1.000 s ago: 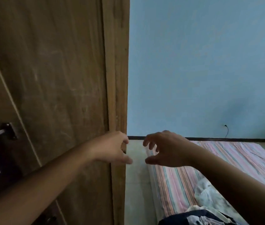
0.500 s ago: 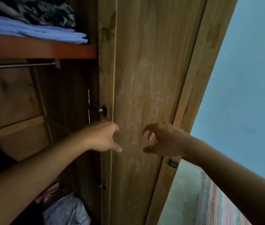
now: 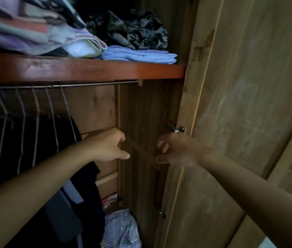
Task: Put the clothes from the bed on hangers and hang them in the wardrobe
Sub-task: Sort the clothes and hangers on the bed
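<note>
Both hands are sitting mid-frame inside the open wardrobe (image 3: 141, 122), holding nothing. Left hand (image 3: 105, 145) is hanging with fingers loosely curled, thumb pointing right. Right hand (image 3: 175, 151) is showing the same loose curl with a gap between thumb and fingers, slightly blurred.

Rail (image 3: 59, 85) is running under the red shelf (image 3: 87, 68) at upper left of the frame, carrying several bare wire hangers (image 3: 35, 111) and at least one dark garment (image 3: 34, 140) at left. Can't tell whether that one came from the bed.

Bed and its clothes aren't showing in this view, so I can't tell how many are left.

My read: hands are going for a hanger, so this is an early step in a cycle, with fetching, dressing and hanging remaining.

Folded stacks (image 3: 138, 54) are sitting on the shelf; a bundle (image 3: 121, 228) is lying at bottom centre.
</note>
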Available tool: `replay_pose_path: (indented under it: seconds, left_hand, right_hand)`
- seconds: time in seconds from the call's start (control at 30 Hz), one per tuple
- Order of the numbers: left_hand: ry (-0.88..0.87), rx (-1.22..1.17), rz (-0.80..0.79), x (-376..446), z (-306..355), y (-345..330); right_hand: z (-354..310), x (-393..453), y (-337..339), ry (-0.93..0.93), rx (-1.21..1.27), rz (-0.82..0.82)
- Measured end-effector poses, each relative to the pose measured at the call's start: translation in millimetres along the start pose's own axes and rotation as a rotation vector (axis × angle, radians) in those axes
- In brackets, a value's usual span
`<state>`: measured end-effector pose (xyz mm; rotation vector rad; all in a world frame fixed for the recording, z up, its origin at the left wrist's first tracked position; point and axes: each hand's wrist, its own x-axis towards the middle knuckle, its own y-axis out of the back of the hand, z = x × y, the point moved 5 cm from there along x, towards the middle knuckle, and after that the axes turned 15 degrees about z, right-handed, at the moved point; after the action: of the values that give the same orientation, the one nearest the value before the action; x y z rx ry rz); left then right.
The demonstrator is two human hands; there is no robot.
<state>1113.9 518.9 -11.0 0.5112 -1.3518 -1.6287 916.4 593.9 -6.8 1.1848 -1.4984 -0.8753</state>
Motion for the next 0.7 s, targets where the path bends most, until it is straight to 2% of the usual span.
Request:
replay_pose_path:
  seconds: [0.3,0.53,0.7]
  left_hand:
    - [0.146,0.159,0.175,9,-91,31]
    - [0.35,0.163,0.345,16,-151,47]
    - [0.297,0.078,0.41,30,-170,36]
  right_hand:
    - [-76,79,-53,0.077,0.109,-0.081]
    - [-125,125,-98,0.112,0.218,-0.038]
    - [-164,156,-127,0.06,0.293,0.02]
